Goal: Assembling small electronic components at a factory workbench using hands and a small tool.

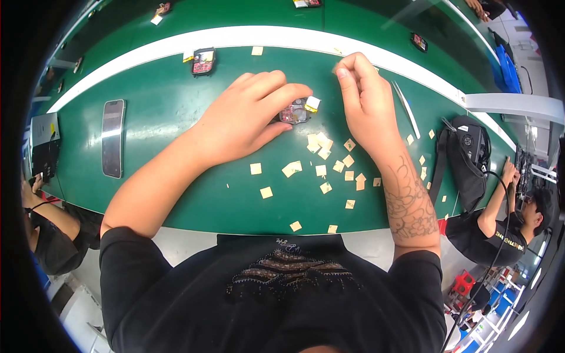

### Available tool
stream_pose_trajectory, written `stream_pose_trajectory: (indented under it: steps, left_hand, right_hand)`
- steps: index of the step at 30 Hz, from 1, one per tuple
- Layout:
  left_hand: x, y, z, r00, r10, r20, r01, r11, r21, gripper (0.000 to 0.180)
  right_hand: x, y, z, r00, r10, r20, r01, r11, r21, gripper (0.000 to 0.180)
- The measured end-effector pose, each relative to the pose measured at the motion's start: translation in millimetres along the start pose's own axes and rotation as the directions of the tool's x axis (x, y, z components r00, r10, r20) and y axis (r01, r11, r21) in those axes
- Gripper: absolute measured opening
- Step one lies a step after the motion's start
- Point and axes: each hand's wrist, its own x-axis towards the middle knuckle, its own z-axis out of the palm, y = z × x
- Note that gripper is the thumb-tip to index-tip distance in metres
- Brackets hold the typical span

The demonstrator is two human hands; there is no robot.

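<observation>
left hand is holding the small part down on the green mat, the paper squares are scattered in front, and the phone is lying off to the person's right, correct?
Not quite: the phone lies to the person's left, as the head view shows. The left hand does hold the small part on the green mat, with paper squares scattered in front.

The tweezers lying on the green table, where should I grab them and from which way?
Take the tweezers around the middle of the two thin blades, coming down from above, thumb on one long side and finger on the other. They lie flat on the green table, right of the right hand, with bare mat on both sides, so fingers can likely slip in.
</observation>
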Motion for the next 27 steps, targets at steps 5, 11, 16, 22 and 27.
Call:
stream_pose_trajectory:
  steps: [5, 11, 16, 22, 27]
  left_hand:
    - [-1.5, 2.6, 0.9, 1.0, -0.006, -0.012, 0.005, 1.0, -0.015, 0.067]
    - [-6.3, -0.2, 5.5, 1.0, -0.011, -0.01, 0.011, 1.0, -0.029, 0.066]
    - [-7.1, -0.5, 1.7, 1.0, -0.011, 0.012, 0.011, 1.0, -0.023, 0.063]
    - [1.5, 0.4, 0.4, 1.0, -0.003, -0.015, 0.003, 0.999, -0.036, 0.06]
    - [10.8, -2.6, 4.3, 1.0, 0.003, 0.01, -0.003, 0.999, -0.049, 0.063]
  right_hand:
    - [-2.5, -3.6, -0.9, 0.999, 0.033, 0.027, -0.033, 0.999, 0.012, 0.011]
    - [-9.8, -11.3, -3.1, 0.964, -0.111, 0.242, 0.141, 0.984, -0.109, 0.011]
    - [-9.8, -10.6, 2.7, 0.94, -0.095, 0.327, 0.089, 0.995, 0.033, 0.014]
    - [-5.9, -8.4, -2.6, 0.935, -0.012, 0.353, -0.021, 0.996, 0.087, 0.016]
    - [-4.3, 6.1, -5.1, 0.938, -0.181, 0.297, 0.174, 0.984, 0.049, 0.026]
